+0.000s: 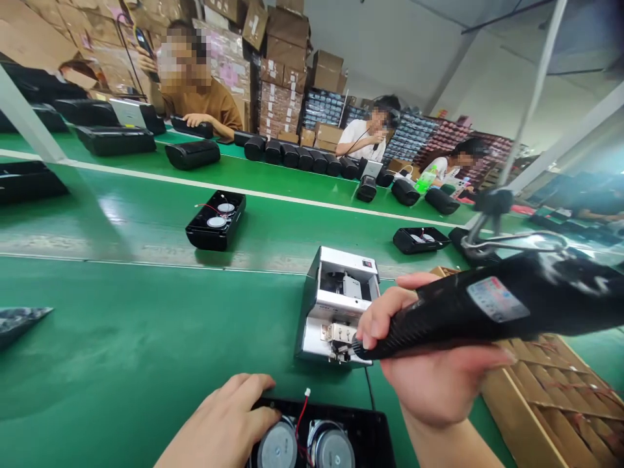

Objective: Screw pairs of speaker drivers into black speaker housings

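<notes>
The person's right hand point(429, 364) was clenched around the black barrel of an electric screwdriver point(487, 305), fingers curled firmly over it, with the tip pointing left and just beside a silver metal unit point(336, 305) that sat tilted on the green conveyor belt point(121, 364). The left hand point(221, 419) lay palm down, fingers loosely curved and not gripping, on the left edge of a black speaker housing point(370, 432) at the near end of the view. Two round speaker drivers point(277, 447) and a red wire point(302, 411) showed inside that housing. Two more open housings point(215, 221) sat farther along the belt, left and right of the silver unit. A cardboard divider tray point(546, 403) lay at near right, and a co-worker point(195, 104) sat at the far left
</notes>
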`<action>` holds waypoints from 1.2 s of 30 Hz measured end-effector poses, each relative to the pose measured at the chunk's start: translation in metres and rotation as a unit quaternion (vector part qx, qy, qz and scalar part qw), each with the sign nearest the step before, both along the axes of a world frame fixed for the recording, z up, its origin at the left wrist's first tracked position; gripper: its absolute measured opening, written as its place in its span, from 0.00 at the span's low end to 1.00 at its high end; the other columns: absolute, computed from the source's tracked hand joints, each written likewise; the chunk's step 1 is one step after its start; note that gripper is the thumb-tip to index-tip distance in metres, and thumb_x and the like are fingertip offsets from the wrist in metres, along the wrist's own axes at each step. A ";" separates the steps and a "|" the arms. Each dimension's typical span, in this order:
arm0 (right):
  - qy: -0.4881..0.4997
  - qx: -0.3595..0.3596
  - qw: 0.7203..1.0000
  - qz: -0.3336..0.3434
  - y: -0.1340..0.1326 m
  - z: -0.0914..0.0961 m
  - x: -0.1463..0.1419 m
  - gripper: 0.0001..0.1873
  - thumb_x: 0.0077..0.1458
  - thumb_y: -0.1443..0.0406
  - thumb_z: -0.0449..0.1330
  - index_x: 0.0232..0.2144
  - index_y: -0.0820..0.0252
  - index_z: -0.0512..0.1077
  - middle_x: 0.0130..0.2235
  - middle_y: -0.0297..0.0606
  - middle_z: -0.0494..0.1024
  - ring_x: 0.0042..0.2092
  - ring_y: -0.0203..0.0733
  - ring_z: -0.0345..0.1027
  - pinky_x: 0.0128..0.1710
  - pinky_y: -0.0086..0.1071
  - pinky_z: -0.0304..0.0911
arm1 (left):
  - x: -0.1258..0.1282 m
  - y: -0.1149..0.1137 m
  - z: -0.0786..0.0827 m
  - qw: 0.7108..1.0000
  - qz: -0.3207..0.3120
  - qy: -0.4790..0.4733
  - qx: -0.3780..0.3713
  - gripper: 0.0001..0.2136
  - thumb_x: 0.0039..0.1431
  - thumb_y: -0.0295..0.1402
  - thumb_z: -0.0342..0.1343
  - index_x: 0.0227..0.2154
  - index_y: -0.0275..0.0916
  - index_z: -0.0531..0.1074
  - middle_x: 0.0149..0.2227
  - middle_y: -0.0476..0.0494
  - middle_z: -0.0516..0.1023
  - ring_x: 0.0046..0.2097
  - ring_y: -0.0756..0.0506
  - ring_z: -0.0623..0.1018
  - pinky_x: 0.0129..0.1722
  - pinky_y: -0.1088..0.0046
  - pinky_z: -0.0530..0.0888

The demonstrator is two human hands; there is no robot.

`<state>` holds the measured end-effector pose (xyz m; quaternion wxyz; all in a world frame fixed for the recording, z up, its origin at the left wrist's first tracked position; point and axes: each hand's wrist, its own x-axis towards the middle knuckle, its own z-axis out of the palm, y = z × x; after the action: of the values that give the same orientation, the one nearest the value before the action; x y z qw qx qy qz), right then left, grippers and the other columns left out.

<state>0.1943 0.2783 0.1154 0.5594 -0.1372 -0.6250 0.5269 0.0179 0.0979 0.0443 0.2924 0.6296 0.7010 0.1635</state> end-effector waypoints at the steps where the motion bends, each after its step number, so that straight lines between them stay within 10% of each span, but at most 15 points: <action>1: 0.000 -0.004 1.000 0.003 0.000 0.000 0.001 0.41 0.62 0.25 0.50 0.51 0.50 0.72 0.26 0.27 0.75 0.22 0.40 0.66 0.23 0.34 0.65 | 0.001 0.001 0.002 1.000 0.000 -0.001 -0.005 0.16 0.52 0.41 0.74 0.46 0.50 0.87 0.64 0.40 0.79 0.64 0.30 0.79 0.63 0.57 0.78; 9: 0.011 -0.020 1.000 0.003 0.006 -0.006 -0.002 0.37 0.64 0.29 0.53 0.48 0.52 0.71 0.26 0.27 0.75 0.22 0.39 0.66 0.24 0.35 0.65 | 0.009 0.014 0.026 0.987 0.004 0.034 -0.157 0.26 0.49 0.31 0.72 0.54 0.48 0.85 0.73 0.40 0.70 0.74 0.29 0.68 0.76 0.48 0.65; 20: 0.029 -0.089 0.995 0.041 -0.021 -0.009 0.019 0.34 0.65 0.32 0.58 0.56 0.47 0.77 0.25 0.29 0.77 0.21 0.39 0.69 0.23 0.34 0.71 | 0.015 0.010 0.028 0.989 0.017 0.028 -0.147 0.25 0.49 0.30 0.71 0.53 0.48 0.85 0.72 0.43 0.71 0.73 0.31 0.69 0.75 0.51 0.67; 24: 0.004 -0.061 0.976 0.211 -0.037 -0.015 0.054 0.16 0.76 0.51 0.55 0.54 0.40 0.81 0.25 0.32 0.82 0.21 0.46 0.76 0.23 0.40 0.77 | 0.017 0.005 0.022 0.993 0.007 0.047 -0.110 0.25 0.52 0.30 0.74 0.55 0.49 0.84 0.72 0.44 0.71 0.73 0.31 0.69 0.74 0.48 0.68; 31: -0.160 -0.086 0.905 0.385 -0.049 -0.017 0.041 0.37 0.74 0.42 0.44 0.24 0.51 0.80 0.21 0.45 0.83 0.26 0.56 0.82 0.32 0.49 0.82 | 0.019 0.000 0.017 0.996 -0.009 0.064 -0.058 0.22 0.54 0.33 0.78 0.52 0.49 0.84 0.69 0.43 0.74 0.67 0.29 0.74 0.69 0.43 0.74; 36: -0.156 -0.128 0.885 0.420 -0.048 -0.030 0.039 0.36 0.74 0.44 0.47 0.33 0.53 0.88 0.28 0.47 0.88 0.32 0.55 0.84 0.40 0.48 0.83 | 0.021 -0.003 0.014 0.998 -0.010 0.055 -0.041 0.20 0.54 0.35 0.78 0.50 0.48 0.84 0.65 0.43 0.75 0.63 0.30 0.75 0.66 0.41 0.75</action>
<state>0.2328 0.2302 0.0853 0.1591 -0.0124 -0.6306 0.7595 0.0387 0.0954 0.0580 0.2802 0.6320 0.7160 0.0968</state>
